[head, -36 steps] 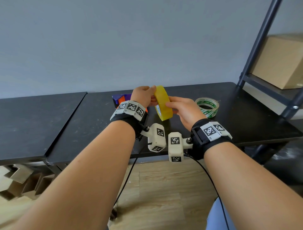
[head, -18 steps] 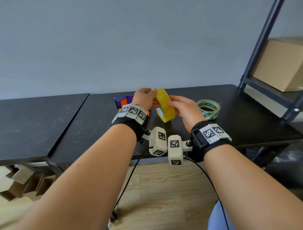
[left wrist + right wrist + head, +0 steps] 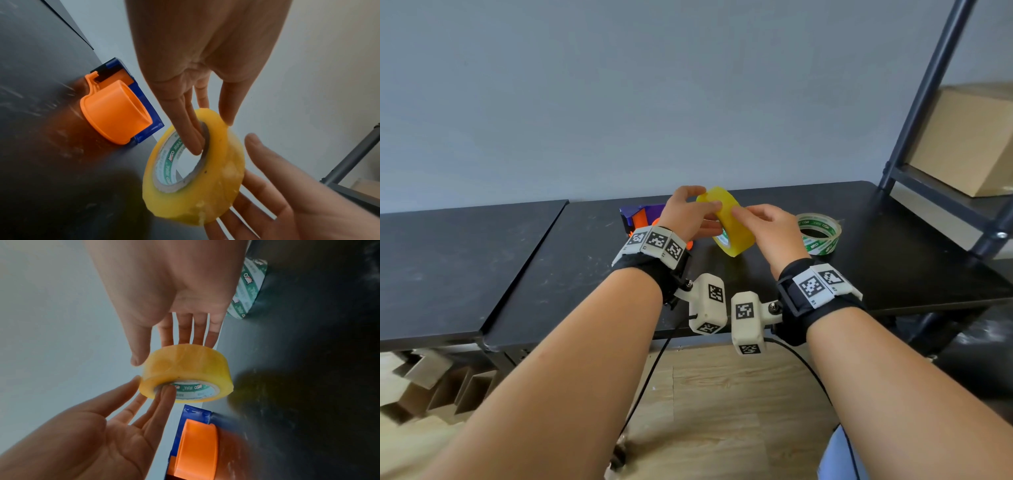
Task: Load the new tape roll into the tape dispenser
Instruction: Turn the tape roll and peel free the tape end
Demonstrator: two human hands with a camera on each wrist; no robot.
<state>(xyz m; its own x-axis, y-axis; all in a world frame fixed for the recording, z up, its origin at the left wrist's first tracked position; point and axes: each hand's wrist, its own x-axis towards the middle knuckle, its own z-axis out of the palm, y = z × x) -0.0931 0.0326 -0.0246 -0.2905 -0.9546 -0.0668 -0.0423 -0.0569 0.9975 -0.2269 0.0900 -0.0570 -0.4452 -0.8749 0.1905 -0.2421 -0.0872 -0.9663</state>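
Tables (image 3: pixel 756 205) of black board are carrying everything at risk, and the biggest hazard is the yellow tape roll (image 3: pixel 729 222) dropping: it is hanging in the air above the surface, held only lightly between two hands. The left hand (image 3: pixel 688 216) is hooking fingertips (image 3: pixel 193 142) inside the cardboard core with its thumb on the outer rim, while the right hand (image 3: pixel 770 229) is cupping the far face with nearly straight fingers, thumb on the edge. Such a loose hold is likely inviting a slip. The blue-and-orange tape dispenser (image 3: pixel 119 110) is lying just beside, its orange hub empty, so a tilted roll may be jamming on it. The used green-printed roll (image 3: pixel 820 234) is sitting near, risking a mix-up.
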